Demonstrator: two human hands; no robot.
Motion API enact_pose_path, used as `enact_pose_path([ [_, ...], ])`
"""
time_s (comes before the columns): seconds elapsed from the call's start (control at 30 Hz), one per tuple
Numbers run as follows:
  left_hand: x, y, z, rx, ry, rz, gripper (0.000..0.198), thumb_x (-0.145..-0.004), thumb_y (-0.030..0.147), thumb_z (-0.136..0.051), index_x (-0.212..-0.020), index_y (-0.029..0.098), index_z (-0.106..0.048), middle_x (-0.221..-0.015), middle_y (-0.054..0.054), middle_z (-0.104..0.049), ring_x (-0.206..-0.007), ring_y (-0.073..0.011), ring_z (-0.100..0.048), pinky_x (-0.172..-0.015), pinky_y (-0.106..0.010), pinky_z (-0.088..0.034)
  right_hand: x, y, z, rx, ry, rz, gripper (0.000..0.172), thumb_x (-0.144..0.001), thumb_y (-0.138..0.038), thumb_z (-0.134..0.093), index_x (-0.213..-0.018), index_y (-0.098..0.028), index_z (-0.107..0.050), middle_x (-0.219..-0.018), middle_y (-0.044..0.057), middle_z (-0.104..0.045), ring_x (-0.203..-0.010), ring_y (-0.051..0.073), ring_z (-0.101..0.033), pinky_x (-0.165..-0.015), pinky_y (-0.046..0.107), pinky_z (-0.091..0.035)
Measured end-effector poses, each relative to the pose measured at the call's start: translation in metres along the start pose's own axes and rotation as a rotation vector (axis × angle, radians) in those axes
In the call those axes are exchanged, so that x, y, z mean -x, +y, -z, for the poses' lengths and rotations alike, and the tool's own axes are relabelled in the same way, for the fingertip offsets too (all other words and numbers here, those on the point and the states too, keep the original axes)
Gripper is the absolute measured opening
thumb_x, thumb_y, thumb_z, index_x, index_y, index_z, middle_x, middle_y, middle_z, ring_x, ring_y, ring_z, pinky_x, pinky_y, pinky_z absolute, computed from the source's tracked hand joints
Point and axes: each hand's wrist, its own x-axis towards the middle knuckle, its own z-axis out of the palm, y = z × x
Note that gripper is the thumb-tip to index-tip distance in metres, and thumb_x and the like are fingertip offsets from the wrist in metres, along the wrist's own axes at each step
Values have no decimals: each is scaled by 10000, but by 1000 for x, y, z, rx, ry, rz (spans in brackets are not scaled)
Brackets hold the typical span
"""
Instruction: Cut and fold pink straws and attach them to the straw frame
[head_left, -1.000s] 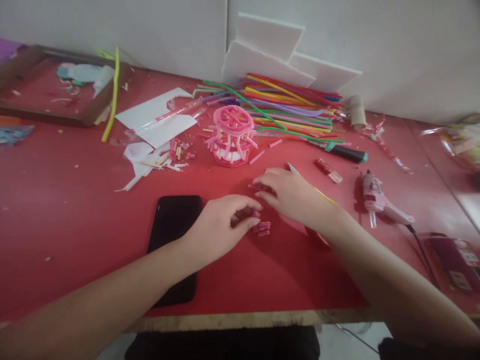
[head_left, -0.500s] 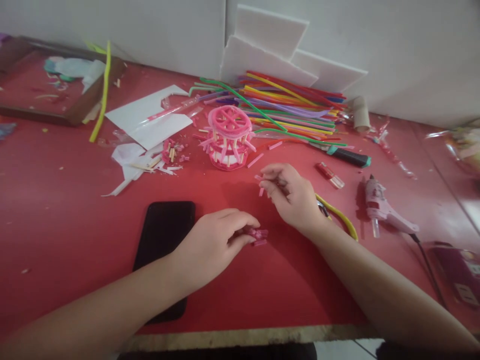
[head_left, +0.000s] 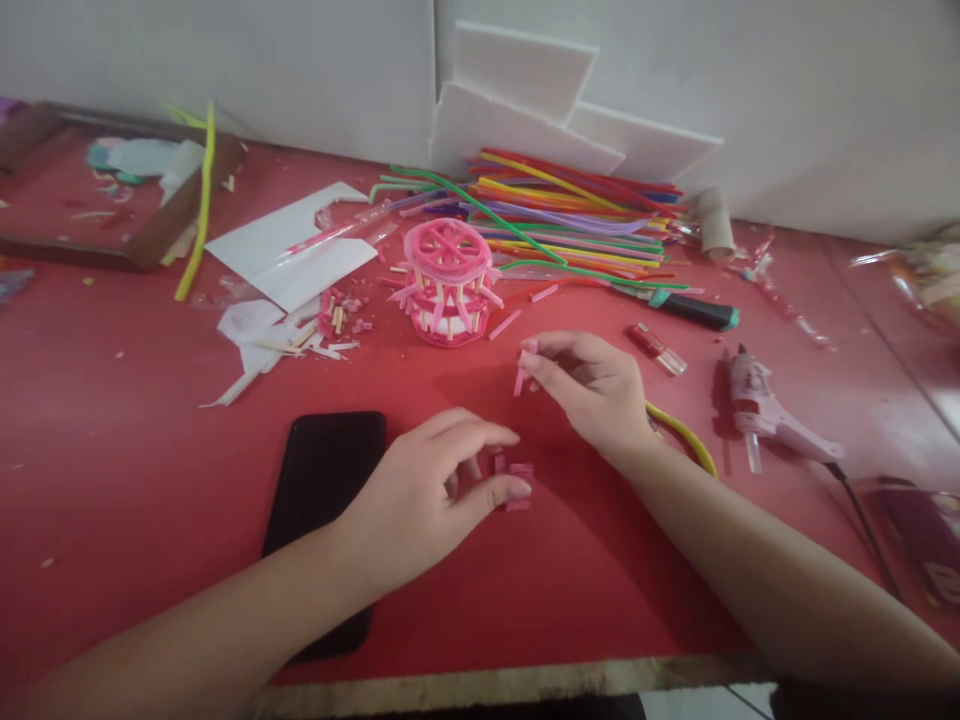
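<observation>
My right hand (head_left: 589, 390) pinches a short pink pipe-cleaner piece (head_left: 519, 380) between thumb and fingertips, just above the red table. My left hand (head_left: 442, 480) is open, thumb and forefinger apart, over several short pink pieces (head_left: 519, 470) that lie on the table; the thumb partly covers them. Beyond both hands stands a small round pink structure (head_left: 448, 290), with a crossed ring on top, light sticks as posts and a white base. Two loose pink strips (head_left: 505, 325) lie to its right.
A black phone (head_left: 326, 470) lies under my left forearm. To the right are a glue gun (head_left: 765, 400) with a cord, a red lighter (head_left: 656, 348) and a cutter knife (head_left: 694, 308). Colourful pipe cleaners (head_left: 577, 210), white paper (head_left: 292, 250) and scraps (head_left: 337, 312) lie at the back.
My left hand has opened, letting go of the small pink pieces, which now rest on the table. My right hand still holds a pink piece. The view has shifted slightly.
</observation>
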Motion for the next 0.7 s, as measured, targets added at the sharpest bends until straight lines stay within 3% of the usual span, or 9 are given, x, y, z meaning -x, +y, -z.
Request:
enact_pose_path([
  [0.1, -4, -6, -1, 228, 109, 166, 374, -844, 415, -700, -1147, 209, -623, -1051, -66, -692, -825, -167, -681, -686, -283, -565, 3, -5, -1, -72, -122, -7, 95, -845, -303, -709, -877, -213, -710, -845, 21, -718, -738, 143, -675, -690, 300, -580],
  [0.2, -10, -10, -1, 478, 143, 198, 459, -790, 370, -768, -1178, 211, -582, -1171, -82, -696, -1045, -210, -681, -847, -320, -575, 5, -11, 1, -13, -300, 77, 87, -875, -293, -684, -878, -231, -745, -945, 37, -690, -858, 152, -658, -774, 311, -565],
  [0.3, -13, -11, 1, 620, 150, 182, 439, -765, 306, -799, -1141, 201, -598, -1065, -60, -738, -1017, -206, -699, -874, -323, -576, 6, -15, 2, 4, -403, 107, 87, -866, -290, -704, -903, -247, -770, -938, 31, -634, -831, 135, -630, -756, 296, -553],
  [0.43, -12, -9, 2, 629, 170, 176, 365, -750, 259, -815, -1065, 203, -637, -904, -10, -744, -868, -158, -715, -798, -262, -582, 5, -15, 0, -28, -476, 100, 88, -867, -280, -708, -917, -252, -774, -891, 19, -647, -798, 128, -631, -732, 287, -539],
  [0.53, -12, -8, 1, 661, 194, 221, 346, -741, 262, -823, -1034, 204, -650, -844, 17, -717, -753, -117, -696, -713, -222, -582, 0, -15, 4, 114, -381, 113, 108, -888, -307, -682, -922, -237, -758, -876, 20, -688, -786, 139, -637, -728, 295, -520],
  [0.63, -14, -8, 1, 745, 229, 280, 305, -744, 291, -820, -985, 190, -663, -841, 16, -698, -740, -116, -696, -677, -215, -584, -9, -13, 16, 470, -189, 174, 135, -906, -310, -647, -894, -212, -738, -860, 37, -706, -784, 167, -633, -728, 314, -493],
  [0.7, -16, -8, 2, 802, 237, 311, 269, -746, 296, -816, -940, 180, -671, -834, 12, -693, -751, -118, -699, -688, -218, -585, -15, -10, 26, 697, -173, 266, 146, -904, -320, -643, -905, -206, -733, -872, 53, -703, -833, 199, -632, -801, 350, -483],
])
